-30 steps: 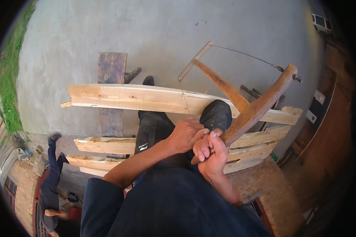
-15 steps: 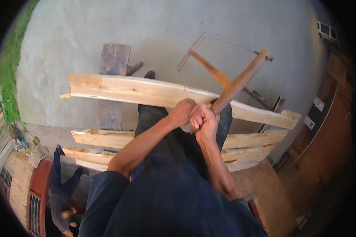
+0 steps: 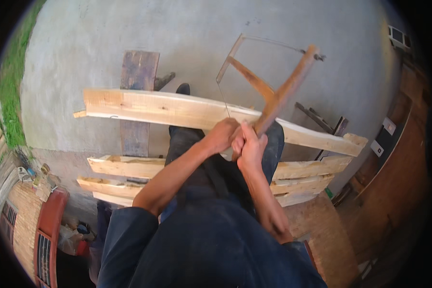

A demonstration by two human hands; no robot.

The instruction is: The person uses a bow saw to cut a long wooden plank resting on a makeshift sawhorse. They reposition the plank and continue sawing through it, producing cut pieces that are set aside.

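A wooden bow saw (image 3: 292,86), with a crossbar and a thin cord along its top, stands over a long pale board (image 3: 168,106); its thin blade crosses the board right of the middle. My right hand (image 3: 249,146) is closed around the lower end of the saw's thick wooden side piece. My left hand (image 3: 220,134) is closed beside it, just below the board, on the saw's end where the blade comes down; its fingertips are partly hidden. Both my legs are under the board.
A dark weathered plank (image 3: 139,67) lies crosswise under the board's left part, dark timbers (image 3: 314,117) under its right. More pale boards (image 3: 120,166) lie behind my legs. Grass (image 3: 13,115) edges the concrete at left; a brick wall (image 3: 12,197) is lower left.
The saw and both my hands have moved up and slightly left in the picture, the saw's upper end furthest. The other person at lower left has mostly gone from sight.
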